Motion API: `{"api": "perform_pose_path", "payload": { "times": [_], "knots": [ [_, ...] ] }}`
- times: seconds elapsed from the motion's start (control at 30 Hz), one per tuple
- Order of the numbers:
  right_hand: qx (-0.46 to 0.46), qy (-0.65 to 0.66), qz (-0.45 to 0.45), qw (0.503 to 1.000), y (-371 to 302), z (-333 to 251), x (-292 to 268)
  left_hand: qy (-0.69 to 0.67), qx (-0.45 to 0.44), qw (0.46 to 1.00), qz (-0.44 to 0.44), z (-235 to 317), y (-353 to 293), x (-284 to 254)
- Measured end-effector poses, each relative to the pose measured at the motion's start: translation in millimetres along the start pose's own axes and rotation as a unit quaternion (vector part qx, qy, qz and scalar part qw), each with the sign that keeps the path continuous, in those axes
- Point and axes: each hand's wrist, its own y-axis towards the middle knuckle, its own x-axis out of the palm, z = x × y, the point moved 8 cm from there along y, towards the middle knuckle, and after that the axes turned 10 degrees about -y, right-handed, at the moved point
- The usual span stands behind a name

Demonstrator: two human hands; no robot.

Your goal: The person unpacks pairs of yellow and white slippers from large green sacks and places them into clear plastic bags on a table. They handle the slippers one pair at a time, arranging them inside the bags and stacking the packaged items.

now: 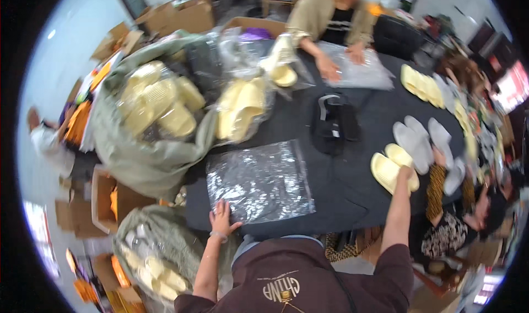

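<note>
Left hand [221,219]: spread open; press your clear bag [260,180] flat.
Right hand [406,173]: on yellow slippers [386,171], grip unclear; best take both together.

Wears a dark brown shirt [317,274], near maroon, with short, loose sleeves [398,271]. Bears pale, rounded lettering [292,286] in a block, with a small gold emblem [285,295] and thin gold lines below. Shows a thin black cord [348,297] on the right side (strap or trim, cannot tell). Has a pale band [219,236] at the wrist of the left hand [221,219], and pale blue cloth [241,251] around the waist.
</note>
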Motion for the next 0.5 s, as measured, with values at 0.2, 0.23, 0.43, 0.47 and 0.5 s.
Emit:
{"api": "perform_pose_path", "payload": {
  "times": [0.2, 0.23, 0.43, 0.47, 0.5],
  "knots": [
    [-0.318, 0.096, 0.084, 0.939, -120, -135, -27, -0.027, -0.003, 0.999, 0.017, 2, -4, -6],
    [-0.360, 0.216, -0.024, 0.907, -142, -150, -10, -0.038, 0.001, 0.999, 0.022, 4, -1, -9],
    [-0.698, 0.205, -0.299, 0.617, -455, -243, -68, -0.054, -0.004, 0.997, 0.056, 0, -15, -6],
    [-0.730, 0.159, -0.349, 0.565, -494, -234, -55, -0.062, -0.018, 0.996, 0.060, 1, -17, -7],
    [-0.757, 0.114, -0.376, 0.522, -529, -221, -48, -0.091, -0.016, 0.991, 0.096, 1, -23, -11]
  ]
}}
